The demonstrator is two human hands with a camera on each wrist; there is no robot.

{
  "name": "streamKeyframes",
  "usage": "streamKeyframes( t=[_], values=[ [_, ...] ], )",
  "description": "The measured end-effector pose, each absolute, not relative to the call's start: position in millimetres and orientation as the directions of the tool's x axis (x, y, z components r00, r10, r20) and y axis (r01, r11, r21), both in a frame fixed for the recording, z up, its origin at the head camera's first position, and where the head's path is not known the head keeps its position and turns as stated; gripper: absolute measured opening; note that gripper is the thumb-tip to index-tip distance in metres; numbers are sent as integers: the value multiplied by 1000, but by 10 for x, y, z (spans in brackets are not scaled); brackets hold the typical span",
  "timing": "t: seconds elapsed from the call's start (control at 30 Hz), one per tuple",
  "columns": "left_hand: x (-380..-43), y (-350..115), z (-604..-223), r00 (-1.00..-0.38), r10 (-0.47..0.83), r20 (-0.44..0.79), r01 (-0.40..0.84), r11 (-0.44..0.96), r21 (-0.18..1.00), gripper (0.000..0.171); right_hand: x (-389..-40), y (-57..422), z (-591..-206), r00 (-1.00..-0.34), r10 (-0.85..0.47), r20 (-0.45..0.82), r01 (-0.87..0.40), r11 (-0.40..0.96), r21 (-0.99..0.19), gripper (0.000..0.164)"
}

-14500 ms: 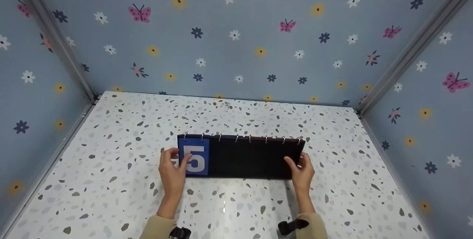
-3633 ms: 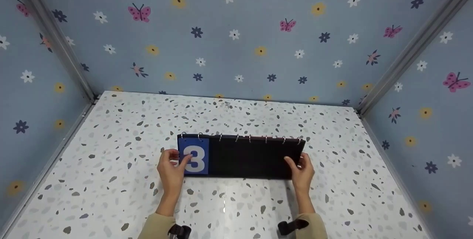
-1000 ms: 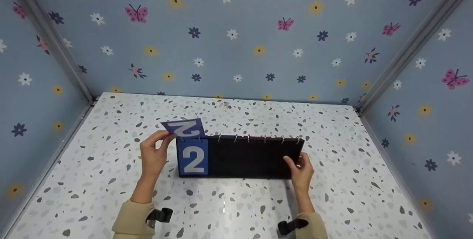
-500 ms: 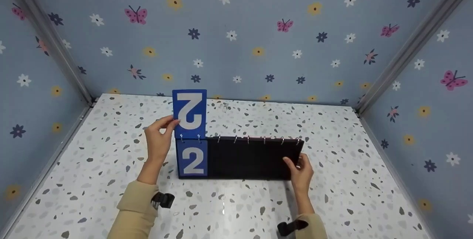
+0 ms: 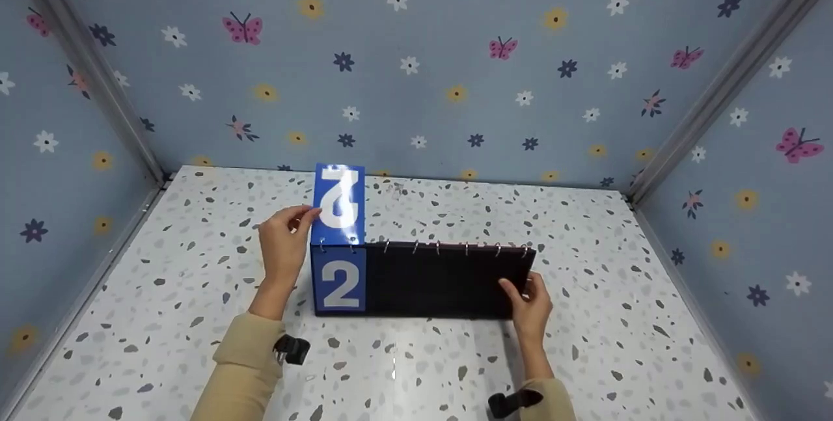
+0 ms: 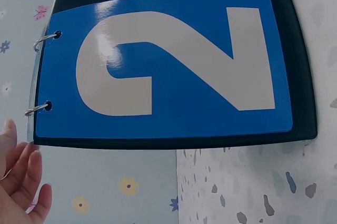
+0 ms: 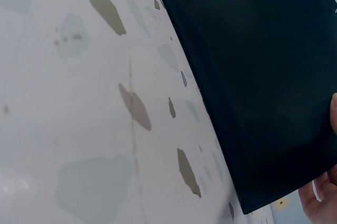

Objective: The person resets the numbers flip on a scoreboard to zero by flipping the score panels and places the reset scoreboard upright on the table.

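Note:
A black flip scoreboard (image 5: 436, 284) stands on the table, leaning back, with metal rings along its top edge. At its left end, a blue number card (image 5: 340, 284) bearing a white 2 faces me; the left wrist view shows this front card (image 6: 184, 124) large. Above the rings, a second blue card (image 5: 328, 232) is flipped up, its 2 upside down and glossy with reflected light. My left hand (image 5: 283, 242) pinches the left edge of that raised card between thumb and fingers. My right hand (image 5: 535, 307) grips the scoreboard's right edge, thumb on the front, fingers behind.
The white speckled table (image 5: 416, 369) extends around the scoreboard. Blue panels with flowers and butterflies (image 5: 416, 69) enclose the back and both sides, joined by grey metal posts (image 5: 729, 82). A black strap (image 5: 293, 348) sits on each sleeve.
The front card read 5, then 3, and now 2. My left hand left the board's side, lifted a card over the rings and now tilts it backward. My right hand has stayed put.

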State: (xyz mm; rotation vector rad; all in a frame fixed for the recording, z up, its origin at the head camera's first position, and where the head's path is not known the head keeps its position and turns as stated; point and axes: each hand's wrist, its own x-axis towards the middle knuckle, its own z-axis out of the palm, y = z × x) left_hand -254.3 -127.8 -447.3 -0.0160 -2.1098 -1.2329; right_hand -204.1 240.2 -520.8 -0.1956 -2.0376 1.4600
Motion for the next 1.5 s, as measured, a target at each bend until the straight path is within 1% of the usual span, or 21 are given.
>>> streamKeyframes(
  t=[0.17, 0.23, 0.37, 0.47, 0.63, 0.87, 1.0, 1.23, 1.5],
  values=[
    [-2490, -1295, -4509, -744, -296, 599, 369, 566, 737, 16, -2083, 2450, -5308, -798, 462, 387, -209, 391, -896, 28],
    [-2448, -1304, -4523, -736, -289, 612, 379, 573, 727, 15, -2057, 2423, -5272, -794, 468, 389, -205, 396, -895, 28],
    [-2345, -1304, -4562, -719, -285, 634, 389, 592, 706, 12, -1987, 2366, -5154, -786, 460, 412, -239, 389, -890, 27],
    [-2263, -1284, -4600, -698, -302, 649, 399, 588, 704, 9, -2025, 2412, -5231, -785, 457, 419, -253, 380, -890, 27],
    [-2121, -1216, -4698, -682, -352, 641, 387, 569, 725, 8, -2084, 2479, -5377, -789, 464, 403, -232, 382, -894, 28],
    [-1961, -1084, -4887, -690, -392, 609, 379, 522, 765, 19, -2098, 2491, -5409, -787, 477, 392, -214, 384, -898, 29],
    [-1899, -1026, -5003, -693, -407, 595, 360, 519, 775, 27, -2104, 2483, -5405, -787, 480, 388, -215, 375, -901, 28],
    [-1876, -954, -5164, -712, -425, 559, 324, 507, 799, 37, -2119, 2480, -5399, -788, 469, 398, -228, 379, -897, 29],
    [-1915, -913, -5285, -719, -478, 504, 255, 493, 832, 45, -2120, 2481, -5401, -799, 478, 364, -198, 363, -911, 29]
  ],
)
